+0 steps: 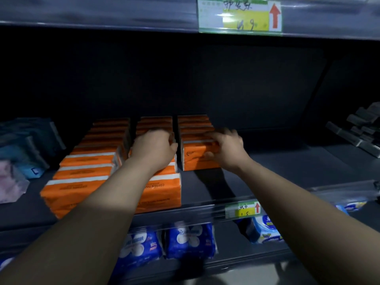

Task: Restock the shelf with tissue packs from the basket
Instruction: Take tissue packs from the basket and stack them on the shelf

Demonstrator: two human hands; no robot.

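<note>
left hand [154,148] clasps middle-row tissue packs [156,123] | right hand [225,147] clasps right-row front pack [195,160]

The left hand [153,148] is covering part of the middle row of orange tissue packs [158,122], and its fingertips are curling out of sight. Motion blur is smearing the right hand [224,149] as it is gripping the front pack [195,159]. At 12 o'clock the top edge is cutting a price tag [239,16], whose handwriting is blurring. At 3 o'clock the frame is clipping dark grey packets [364,128], and at 9 o'clock bluish packets [22,140].
</note>
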